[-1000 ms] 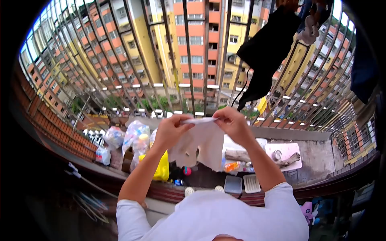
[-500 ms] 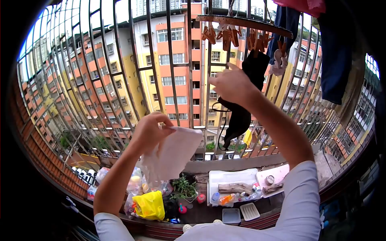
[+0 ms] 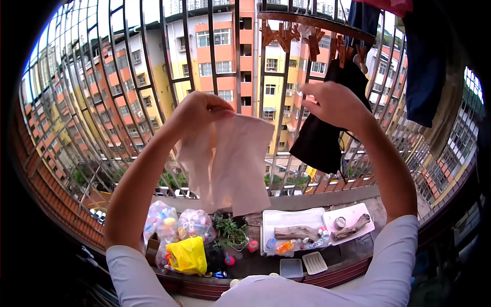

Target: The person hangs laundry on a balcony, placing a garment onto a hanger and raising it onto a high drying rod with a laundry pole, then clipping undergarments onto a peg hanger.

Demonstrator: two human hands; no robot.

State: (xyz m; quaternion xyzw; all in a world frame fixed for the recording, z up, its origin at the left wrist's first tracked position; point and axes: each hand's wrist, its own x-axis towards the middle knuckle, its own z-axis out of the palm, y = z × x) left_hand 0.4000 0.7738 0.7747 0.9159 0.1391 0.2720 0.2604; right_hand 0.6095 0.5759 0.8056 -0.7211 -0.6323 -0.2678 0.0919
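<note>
My left hand (image 3: 207, 110), centre-left, pinches the top edge of a thin, pale pinkish-white cloth (image 3: 240, 158). The cloth hangs in two overlapping panels; what kind of item it is I cannot tell. Raised at the right, my right hand (image 3: 335, 105) has its fingers stretched leftward with a gap between them, and nothing shows in it. Directly behind that hand, a black garment with thin straps (image 3: 319, 146) hangs from a clip; whether the hand touches it I cannot tell. Above hang several orange-brown clothespins (image 3: 313, 46) under a hanger bar (image 3: 317, 25).
Metal window bars (image 3: 212, 56) stand in front. Dark blue trousers (image 3: 424, 77) hang at the right. On the ledge below are a yellow bag (image 3: 187, 256), bagged bottles (image 3: 196, 224), a potted plant (image 3: 230, 230), a white tray (image 3: 268, 220) and a pink tray (image 3: 358, 212).
My left hand has risen with the cloth, which now hangs more spread out. My right hand has moved right and slightly down. The black garment has swung and turned.
</note>
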